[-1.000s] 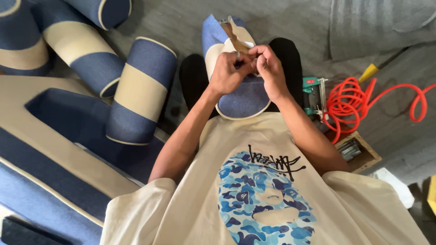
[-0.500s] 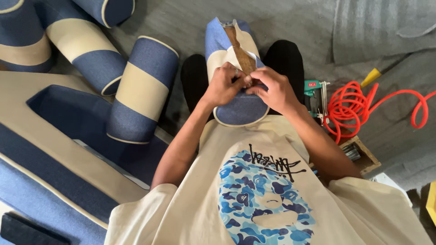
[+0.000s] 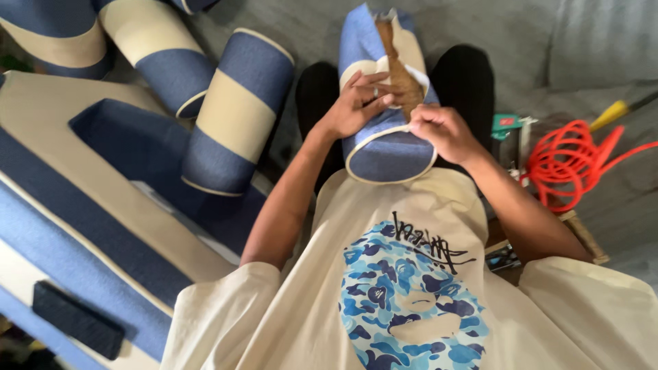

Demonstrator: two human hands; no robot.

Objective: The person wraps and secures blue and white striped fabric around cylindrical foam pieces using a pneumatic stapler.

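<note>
Head view, looking down on a seated person's lap.

Item: bolster cushion, blue and cream fabric, cylindrical. Lies on the lap between both hands, long axis running straight away from the body; near end cap faces the chest, far end open, with a strip of brown lining showing along the top seam.

Left hand: fingers spread, laid flat against the cushion's left flank beside the seam, thumb tucked toward the brown strip.

Right hand: closed, pinching the fabric edge at the seam on the cushion's near right shoulder; whether a needle or tool sits in the pinch cannot be told. It is nearer the body than the left hand, which sits further up the cushion.

To the left of the left hand: a second striped bolster lying loose, more rolls beyond it, and a large blue and cream upholstered frame.

To the right of the right hand: a coiled orange hose on grey cloth, with small tools near it, too small to identify.
</note>
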